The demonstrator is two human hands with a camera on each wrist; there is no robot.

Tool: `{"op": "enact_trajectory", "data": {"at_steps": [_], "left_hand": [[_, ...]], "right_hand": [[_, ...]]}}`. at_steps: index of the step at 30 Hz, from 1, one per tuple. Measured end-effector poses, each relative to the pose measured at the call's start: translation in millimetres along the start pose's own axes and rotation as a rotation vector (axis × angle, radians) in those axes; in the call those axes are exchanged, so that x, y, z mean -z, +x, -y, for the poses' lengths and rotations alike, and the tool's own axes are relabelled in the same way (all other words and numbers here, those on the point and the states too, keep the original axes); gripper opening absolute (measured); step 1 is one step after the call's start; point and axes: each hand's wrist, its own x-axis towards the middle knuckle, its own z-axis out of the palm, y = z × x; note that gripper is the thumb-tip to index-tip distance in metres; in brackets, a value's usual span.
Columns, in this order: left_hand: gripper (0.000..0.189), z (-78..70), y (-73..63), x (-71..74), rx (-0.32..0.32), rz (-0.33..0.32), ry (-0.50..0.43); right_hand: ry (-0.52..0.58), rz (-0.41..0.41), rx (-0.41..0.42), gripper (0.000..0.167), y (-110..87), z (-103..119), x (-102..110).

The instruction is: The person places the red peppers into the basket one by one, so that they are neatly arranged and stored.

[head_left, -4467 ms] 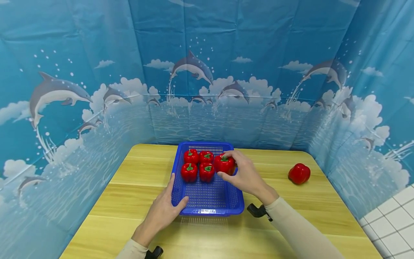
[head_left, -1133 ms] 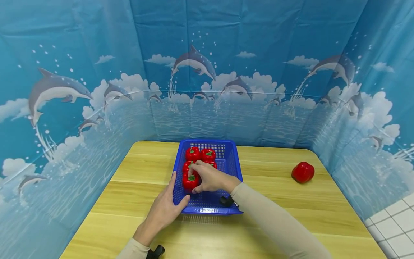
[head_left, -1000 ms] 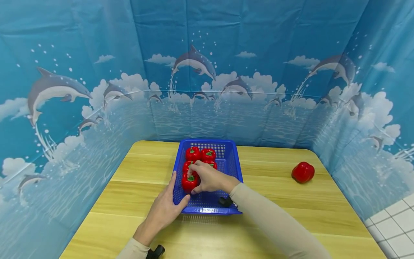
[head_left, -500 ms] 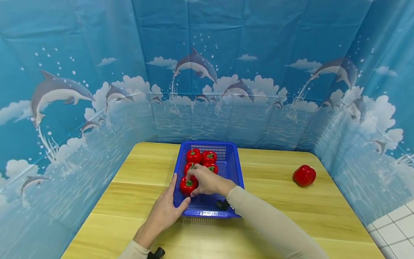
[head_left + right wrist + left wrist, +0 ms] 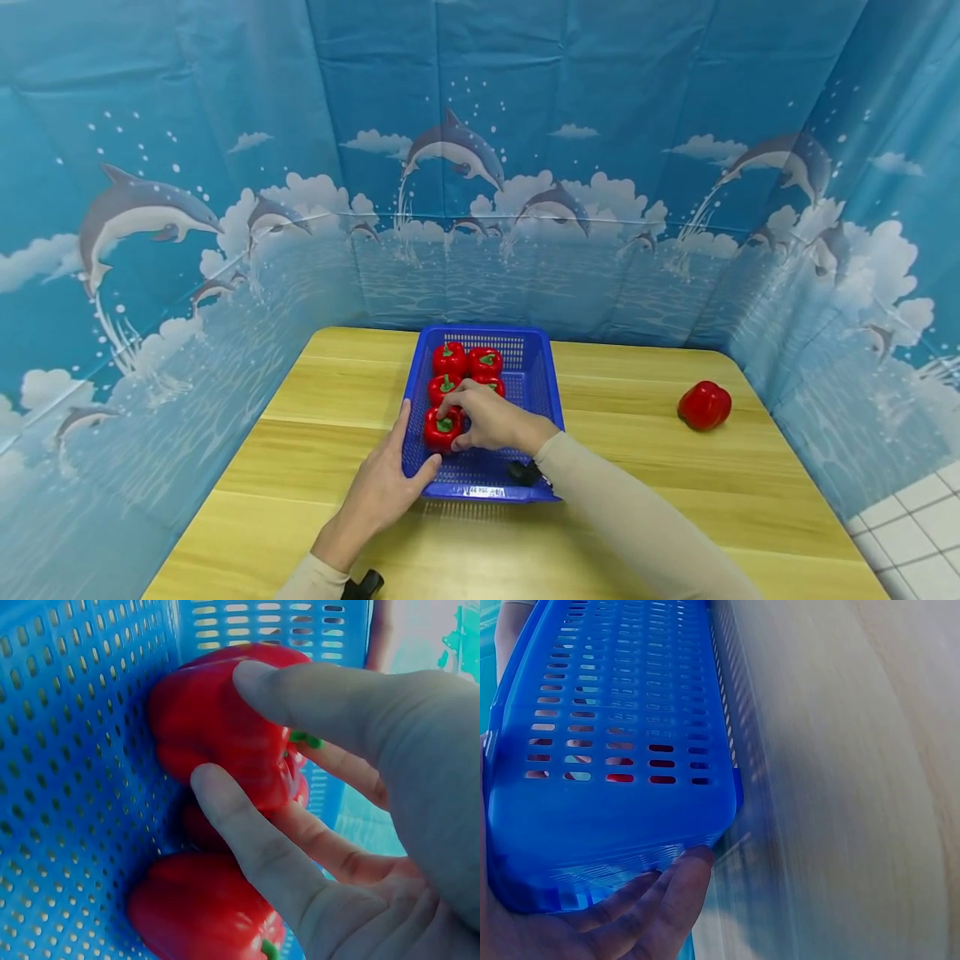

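A blue plastic basket (image 5: 551, 392) with slotted walls stands on the wooden table. My left hand (image 5: 384, 479) grips its near left corner, fingers along the outer wall and thumb at the rim. Inside the basket, my right hand (image 5: 491, 418) holds a red bell pepper (image 5: 442, 432) by its upper part, near the left wall. In the right wrist view, the thumb lies on that pepper (image 5: 225, 720) and the fingers curve around it. Several more red bell peppers (image 5: 449, 358) sit behind it in two columns, stems up; one (image 5: 491, 385) is partly hidden by the right hand.
Another red bell pepper (image 5: 704, 406) lies on its side on the wooden table (image 5: 622, 400), well to the right of the basket. A blue dolphin-print curtain (image 5: 480, 275) closes off the back and both sides. White tiles (image 5: 911, 533) show at lower right.
From the basket's right side, my right hand has brought a pepper to the left column's front. In the last half second hand and pepper shift slightly right. The left hand stays on the corner.
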Motion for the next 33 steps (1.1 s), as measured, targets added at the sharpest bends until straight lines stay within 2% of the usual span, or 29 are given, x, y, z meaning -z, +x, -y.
{"op": "enact_trajectory", "data": {"at_steps": [7, 13, 20, 28, 33], "left_hand": [[0.107, -0.1, -0.7, -2.9, -0.006, 0.003, -0.021], [0.106, -0.5, -2.1, -3.9, -0.009, -0.001, -0.034], [0.106, -1.5, -2.3, -2.8, -0.005, -0.005, -0.035], [0.108, -1.2, -1.3, -0.1, -0.003, 0.008, -0.03], [0.108, -1.9, -1.3, 1.6, 0.005, 0.019, -0.025]], "right_hand": [[0.059, -0.008, -0.024, 0.048, -14.1, -5.6, 9.4], [0.103, -0.024, -0.02, 0.041, -26.6, -12.5, 21.1], [0.1, -0.093, -0.01, 0.037, -47.2, -19.2, 33.6], [0.203, -0.149, -0.066, 0.036, -78.9, -32.1, 49.4], [0.225, -0.199, -0.094, 0.031, -97.3, -44.8, 59.1]]}}
